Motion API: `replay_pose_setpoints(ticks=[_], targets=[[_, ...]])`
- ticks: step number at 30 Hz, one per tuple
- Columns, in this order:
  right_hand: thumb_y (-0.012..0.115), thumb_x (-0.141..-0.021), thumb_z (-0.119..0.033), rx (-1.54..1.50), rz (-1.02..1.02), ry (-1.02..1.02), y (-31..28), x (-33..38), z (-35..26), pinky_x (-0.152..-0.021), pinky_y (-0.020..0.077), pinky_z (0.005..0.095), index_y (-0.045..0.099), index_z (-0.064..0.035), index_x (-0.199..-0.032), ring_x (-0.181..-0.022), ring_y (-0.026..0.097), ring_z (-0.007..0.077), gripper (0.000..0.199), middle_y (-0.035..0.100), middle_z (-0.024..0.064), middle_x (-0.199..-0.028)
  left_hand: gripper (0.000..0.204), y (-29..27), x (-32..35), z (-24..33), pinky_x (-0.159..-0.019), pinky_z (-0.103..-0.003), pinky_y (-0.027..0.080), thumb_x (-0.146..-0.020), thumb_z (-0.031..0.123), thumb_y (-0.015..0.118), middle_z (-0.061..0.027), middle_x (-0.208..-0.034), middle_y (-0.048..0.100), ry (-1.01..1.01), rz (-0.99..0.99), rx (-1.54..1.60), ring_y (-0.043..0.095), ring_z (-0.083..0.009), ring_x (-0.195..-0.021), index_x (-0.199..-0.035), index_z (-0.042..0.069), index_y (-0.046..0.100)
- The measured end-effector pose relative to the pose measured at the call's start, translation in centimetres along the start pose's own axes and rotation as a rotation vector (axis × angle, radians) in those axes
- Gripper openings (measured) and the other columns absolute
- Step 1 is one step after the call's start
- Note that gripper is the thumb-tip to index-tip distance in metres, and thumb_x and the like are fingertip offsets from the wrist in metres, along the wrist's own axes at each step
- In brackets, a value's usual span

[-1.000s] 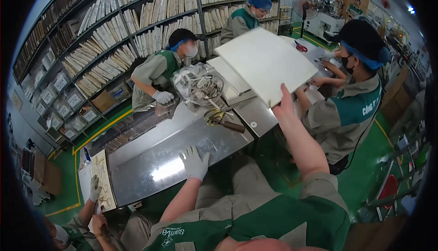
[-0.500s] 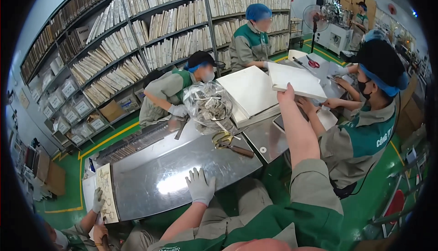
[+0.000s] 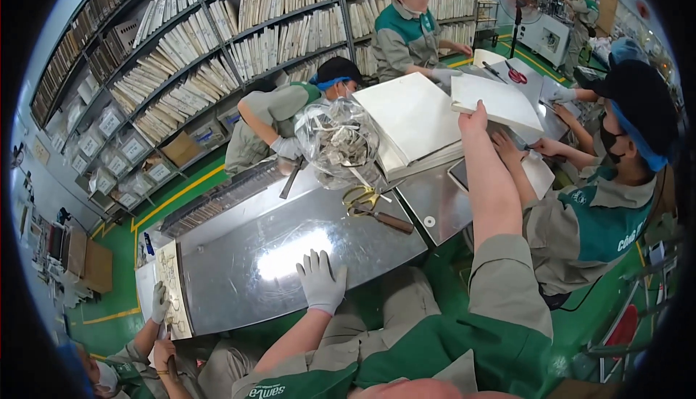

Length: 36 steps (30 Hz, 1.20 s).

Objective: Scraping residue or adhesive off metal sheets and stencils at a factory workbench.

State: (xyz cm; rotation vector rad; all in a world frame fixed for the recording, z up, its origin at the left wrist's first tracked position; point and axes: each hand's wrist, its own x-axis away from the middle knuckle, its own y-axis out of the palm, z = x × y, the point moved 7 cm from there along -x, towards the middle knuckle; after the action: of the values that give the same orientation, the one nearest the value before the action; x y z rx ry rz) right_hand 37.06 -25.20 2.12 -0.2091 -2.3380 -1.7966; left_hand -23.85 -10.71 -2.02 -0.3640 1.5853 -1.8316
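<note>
My left hand (image 3: 321, 283), in a white glove, rests flat on the metal table (image 3: 239, 268) near its front edge, fingers spread. Stretched far forward, my bare right hand (image 3: 475, 117) grips the near left corner of a thick white board (image 3: 500, 98), thumb on top. The board is raised beside a stack of large white boards (image 3: 409, 120) and partly overlaps its right side. Yellow-handled scissors (image 3: 360, 199) and a wooden-handled tool (image 3: 391, 220) lie on the table beyond my left hand.
A clear plastic bag of scraps (image 3: 341, 145) stands left of the stack. Co-workers sit close on the right (image 3: 587, 203), far side (image 3: 279, 120) and lower left; one stands behind the stack (image 3: 406, 29). Red-handled scissors (image 3: 516, 72) lie farther back. Loaded shelves (image 3: 268, 36) line the wall.
The view has shifted a little, moving the scene in the picture. My right hand still grips the board and my left still lies flat. The standing co-worker's arm now reaches out to the right.
</note>
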Motion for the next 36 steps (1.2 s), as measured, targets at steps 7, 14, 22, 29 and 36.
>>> replay_pose_setpoints(ticks=[7, 14, 22, 29, 36], targets=[[0.053, -0.104, -0.026, 0.289, -0.231, 0.179, 3.2, 1.3, -1.1, -0.111, 0.0433, 0.0469, 0.048, -0.0025, -0.135, -0.129, 0.053, 0.0301, 0.040, 0.055, 0.0150, -0.136, 0.069, -0.2, 0.4, -0.1, -0.114, -0.061, 0.022, -0.089, 0.047, 0.060, -0.0242, -0.142, 0.047, -0.007, 0.001, -0.018, 0.038, -0.0428, -0.135, -0.137, -0.001, 0.050], [0.056, -0.098, -0.018, 0.914, -0.228, 0.783, -5.7, 8.0, 5.9, -0.063, 0.0524, 0.0366, 0.051, -0.0061, -0.075, -0.056, 0.054, 0.0217, 0.026, 0.057, 0.0071, -0.066, 0.070, 0.1, 0.5, -0.9, -0.115, -0.061, 0.021, -0.089, 0.048, 0.058, -0.0248, -0.144, 0.046, -0.027, 0.011, -0.021, 0.037, -0.0438, -0.136, -0.138, -0.002, 0.050], [0.064, -0.095, -0.019, 0.958, 0.006, 0.601, -12.0, 11.2, 7.1, -0.079, 0.0572, 0.0446, 0.053, -0.0057, -0.101, -0.083, 0.064, 0.0279, 0.018, 0.064, 0.0117, -0.090, 0.072, 0.9, -0.1, -0.3, -0.117, -0.059, 0.019, -0.091, 0.051, 0.055, -0.0248, -0.149, 0.042, -0.017, -0.016, -0.005, 0.033, -0.0435, -0.141, -0.141, -0.001, 0.048], [0.079, -0.086, -0.024, 1.096, 0.107, 0.395, -11.2, 11.7, 7.0, -0.037, 0.0356, 0.0330, 0.058, -0.0067, -0.082, -0.046, 0.047, 0.0172, 0.028, 0.056, 0.0045, -0.064, 0.072, 1.1, 0.4, -0.6, -0.116, -0.059, 0.021, -0.091, 0.051, 0.054, -0.0233, -0.148, 0.044, -0.025, -0.009, -0.002, 0.035, -0.0424, -0.140, -0.142, 0.001, 0.049], [0.071, -0.092, -0.023, 1.107, 0.089, 0.450, -12.1, 10.3, 7.4, -0.037, 0.0354, 0.0332, 0.053, -0.0149, -0.068, -0.042, 0.046, 0.0152, 0.032, 0.049, -0.0006, -0.055, 0.070, 0.7, 0.4, -0.7, -0.115, -0.059, 0.023, -0.091, 0.050, 0.055, -0.0231, -0.147, 0.045, -0.018, 0.014, 0.003, 0.036, -0.0426, -0.139, -0.140, 0.001, 0.050]])
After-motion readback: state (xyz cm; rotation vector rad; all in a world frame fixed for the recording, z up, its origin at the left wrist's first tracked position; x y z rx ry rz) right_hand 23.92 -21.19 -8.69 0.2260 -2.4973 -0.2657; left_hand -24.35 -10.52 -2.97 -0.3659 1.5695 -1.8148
